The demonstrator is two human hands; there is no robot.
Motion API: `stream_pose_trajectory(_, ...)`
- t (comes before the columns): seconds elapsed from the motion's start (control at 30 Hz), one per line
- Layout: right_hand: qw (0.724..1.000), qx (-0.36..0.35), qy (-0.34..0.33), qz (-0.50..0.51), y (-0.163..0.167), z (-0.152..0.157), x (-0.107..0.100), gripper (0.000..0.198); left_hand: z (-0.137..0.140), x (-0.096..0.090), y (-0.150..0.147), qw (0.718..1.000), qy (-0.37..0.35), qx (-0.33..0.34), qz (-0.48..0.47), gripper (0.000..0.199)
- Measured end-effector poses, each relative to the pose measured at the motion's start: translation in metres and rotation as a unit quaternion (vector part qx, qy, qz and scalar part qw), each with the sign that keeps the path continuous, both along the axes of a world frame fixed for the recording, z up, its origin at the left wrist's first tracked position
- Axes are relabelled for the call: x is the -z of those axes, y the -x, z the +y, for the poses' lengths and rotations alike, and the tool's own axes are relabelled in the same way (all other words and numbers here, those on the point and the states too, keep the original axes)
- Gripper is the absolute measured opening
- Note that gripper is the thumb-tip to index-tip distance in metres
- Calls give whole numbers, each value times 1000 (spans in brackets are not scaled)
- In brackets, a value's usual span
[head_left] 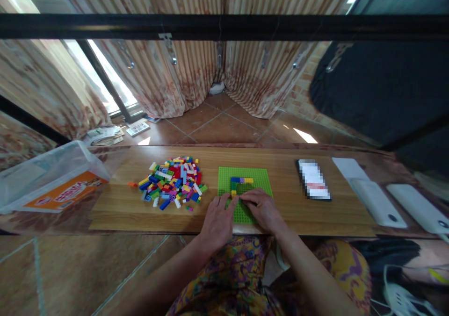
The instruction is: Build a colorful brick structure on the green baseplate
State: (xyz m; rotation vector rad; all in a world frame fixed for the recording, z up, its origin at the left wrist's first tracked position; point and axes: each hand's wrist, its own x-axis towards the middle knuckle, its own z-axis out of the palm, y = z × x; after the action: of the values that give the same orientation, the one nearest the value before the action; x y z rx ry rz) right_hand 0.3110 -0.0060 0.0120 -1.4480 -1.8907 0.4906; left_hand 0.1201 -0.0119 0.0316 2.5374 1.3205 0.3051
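A green studded baseplate [262, 175] lies on the wooden board, partly covered by my hands. Near its middle runs a short row of bricks: a blue brick [235, 180], a light purple brick [242, 180] and a yellow brick [249, 180]. Below the row's left end come a dark green brick [234, 186] and a small yellow brick [233, 193]. My left hand [218, 217] rests at the plate's lower left, fingers extended and somewhat apart, the index fingertip by the small yellow brick. Over the plate's right part, my right hand [262, 209] is closed in a pinch; whatever its fingertips hold is hidden.
A heap of mixed toy bricks [175, 180] lies to the left on the wooden board [115, 208]. Farther left stands a clear plastic box [80, 159] with an orange label. A phone [314, 179] and white devices [379, 203] lie right. A black bar [224, 27] crosses above.
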Motion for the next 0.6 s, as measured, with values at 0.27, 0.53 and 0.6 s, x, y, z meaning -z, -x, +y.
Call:
stream_pose_trajectory(0.27, 1000, 5, 18, 2, 1, 1, -3, 23, -4, 1, -7, 999, -19, -6, 41, 56)
stream_pose_trajectory(0.53, 1000, 4, 28, 11, 3, 0, -1, 24, -5, -1, -13, 995, -44, -2, 92, 52)
stream_pose_trajectory(0.6, 999, 1, 30, 10, 3, 0, -2, 24, -6, -2, -15, 993, -50, 0, 104, 50)
